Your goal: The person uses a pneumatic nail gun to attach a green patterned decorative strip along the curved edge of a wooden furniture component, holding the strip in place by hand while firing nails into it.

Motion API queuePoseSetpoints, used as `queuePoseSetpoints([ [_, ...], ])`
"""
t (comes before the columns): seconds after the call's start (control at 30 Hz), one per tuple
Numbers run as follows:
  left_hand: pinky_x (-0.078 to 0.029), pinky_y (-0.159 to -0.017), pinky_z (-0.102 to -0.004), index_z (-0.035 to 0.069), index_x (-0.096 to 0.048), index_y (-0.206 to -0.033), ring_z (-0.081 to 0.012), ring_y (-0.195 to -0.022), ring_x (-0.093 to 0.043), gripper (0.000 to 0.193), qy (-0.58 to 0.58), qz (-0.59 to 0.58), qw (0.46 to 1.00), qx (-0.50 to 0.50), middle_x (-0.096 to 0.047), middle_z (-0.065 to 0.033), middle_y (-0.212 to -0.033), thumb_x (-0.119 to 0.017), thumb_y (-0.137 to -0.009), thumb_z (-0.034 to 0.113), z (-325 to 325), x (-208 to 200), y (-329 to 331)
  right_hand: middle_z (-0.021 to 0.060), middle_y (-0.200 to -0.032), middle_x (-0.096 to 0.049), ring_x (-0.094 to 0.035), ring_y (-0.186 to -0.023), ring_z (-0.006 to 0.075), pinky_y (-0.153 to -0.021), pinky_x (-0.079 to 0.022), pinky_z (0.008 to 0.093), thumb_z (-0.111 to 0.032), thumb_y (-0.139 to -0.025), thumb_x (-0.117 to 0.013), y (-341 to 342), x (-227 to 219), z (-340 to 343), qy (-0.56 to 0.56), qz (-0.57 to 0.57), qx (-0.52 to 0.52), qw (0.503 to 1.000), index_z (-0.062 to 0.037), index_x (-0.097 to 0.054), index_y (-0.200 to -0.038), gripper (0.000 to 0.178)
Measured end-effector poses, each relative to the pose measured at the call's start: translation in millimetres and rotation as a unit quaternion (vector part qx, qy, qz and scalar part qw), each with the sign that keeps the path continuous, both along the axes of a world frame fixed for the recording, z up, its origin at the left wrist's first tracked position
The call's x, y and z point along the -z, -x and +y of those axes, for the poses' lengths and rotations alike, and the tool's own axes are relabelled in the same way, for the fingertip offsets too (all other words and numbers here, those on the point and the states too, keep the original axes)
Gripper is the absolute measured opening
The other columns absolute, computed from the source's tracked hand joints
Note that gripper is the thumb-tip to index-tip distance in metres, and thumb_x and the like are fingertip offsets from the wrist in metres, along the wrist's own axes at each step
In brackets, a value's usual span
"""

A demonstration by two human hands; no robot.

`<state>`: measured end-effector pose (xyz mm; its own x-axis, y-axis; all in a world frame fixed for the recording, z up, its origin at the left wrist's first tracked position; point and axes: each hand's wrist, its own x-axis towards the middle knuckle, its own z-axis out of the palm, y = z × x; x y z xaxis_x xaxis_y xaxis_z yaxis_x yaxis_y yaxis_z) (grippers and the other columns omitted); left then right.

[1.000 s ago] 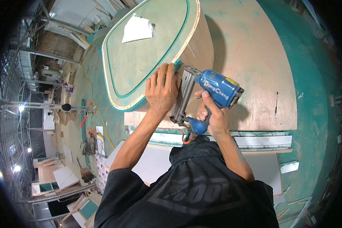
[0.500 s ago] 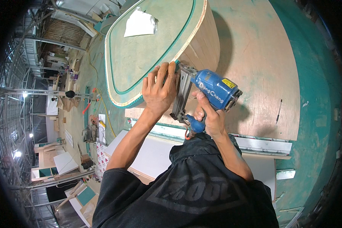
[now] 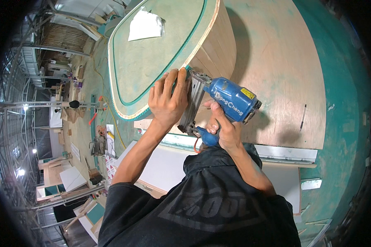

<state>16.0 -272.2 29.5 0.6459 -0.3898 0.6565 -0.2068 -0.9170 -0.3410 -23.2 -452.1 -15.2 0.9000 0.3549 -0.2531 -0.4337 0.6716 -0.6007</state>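
Observation:
My right hand [image 3: 226, 131] grips the handle of a blue pneumatic nail gun [image 3: 231, 98]. The tool's nose sits at the edge of a rounded wooden piece [image 3: 152, 66], whose pale curved side is made of narrow slats. My left hand [image 3: 168, 99] rests on that piece's near edge, fingers stretched out, fingertips close to the nose; its thumb is hidden. A ribbed green strip [image 3: 132, 119] runs along the piece's lower left edge and passes out of sight behind my left hand. Whether the fingers pinch it cannot be seen.
The piece stands on a large plywood sheet [image 3: 280, 78] with a pen [image 3: 303, 117] on its right part. A white packet [image 3: 146, 25] lies on top of the piece. White boards [image 3: 163, 164] are near my body. A yellow hose [image 3: 111, 94] crosses the floor at left.
The rounded piece, both hands and the nail gun appear slightly farther left in the picture. My left hand stays at the edge and my right hand keeps its grip.

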Motion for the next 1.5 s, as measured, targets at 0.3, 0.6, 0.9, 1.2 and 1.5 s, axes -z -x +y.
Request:
queuePoseSetpoints([
  [0.3,-0.051,-0.07,-0.0322,0.008,-0.072,-0.12,-0.0213,-0.084,-0.062,0.045,0.059,0.046,0.997,0.031,-0.071,-0.0063,-0.11,-0.075,-0.076,0.0,0.2,-7.4,2.8,-0.0034,-0.065,-0.054,-0.045,-0.051,0.0046,-0.048,-0.039,0.0234,-0.022,-0.1,-0.067,6.7,5.2,11.0,0.066,-0.069,0.046,0.994,0.0007,-0.068,-0.108,0.024],
  [0.6,-0.049,-0.071,-0.0309,0.007,-0.072,-0.114,-0.0204,-0.089,-0.064,0.041,0.05,0.039,0.997,0.04,-0.068,-0.0036,-0.108,-0.077,-0.074,0.006,-2.6,-10.1,0.3,-0.0032,-0.066,-0.054,-0.045,-0.053,0.0058,-0.05,-0.037,0.0236,-0.024,-0.102,-0.064,9.8,5.4,8.6,0.128,-0.12,0.045,0.983,-0.0063,-0.06,-0.087,0.024],
  [0.9,-0.052,-0.075,-0.0349,0.005,-0.07,-0.122,-0.0244,-0.088,-0.066,0.045,0.114,0.046,0.992,0.028,-0.071,-0.008,-0.108,-0.079,-0.077,0.005,1.0,-11.3,5.9,-0.002,-0.069,-0.057,-0.048,-0.054,0.0045,-0.05,-0.04,0.0226,-0.023,-0.096,-0.072,24.9,7.9,2.7,0.062,-0.049,0.052,0.996,-0.0018,-0.067,-0.105,0.024],
  [1.2,-0.044,-0.087,-0.0365,0.004,-0.071,-0.119,-0.0246,-0.099,-0.061,0.055,0.209,-0.037,0.967,-0.139,-0.069,-0.0093,-0.108,-0.087,-0.075,0.032,53.7,2.1,86.3,-0.003,-0.064,-0.05,-0.046,-0.052,0.0056,-0.051,-0.039,0.023,-0.025,-0.099,-0.069,28.7,13.3,-9.6,0.077,-0.072,0.035,0.994,-0.0011,-0.063,-0.107,0.026],
  [1.5,-0.046,-0.093,-0.0404,0.008,-0.076,-0.109,-0.0267,-0.101,-0.058,0.052,0.276,0.01,0.952,-0.131,-0.068,-0.008,-0.105,-0.089,-0.069,0.039,104.8,0.6,113.2,-0.0037,-0.062,-0.045,-0.043,-0.054,0.0059,-0.054,-0.041,0.0241,-0.027,-0.102,-0.064,16.2,6.1,-5.6,-0.003,-0.058,-0.002,0.998,0.0005,-0.061,-0.111,0.029],
])
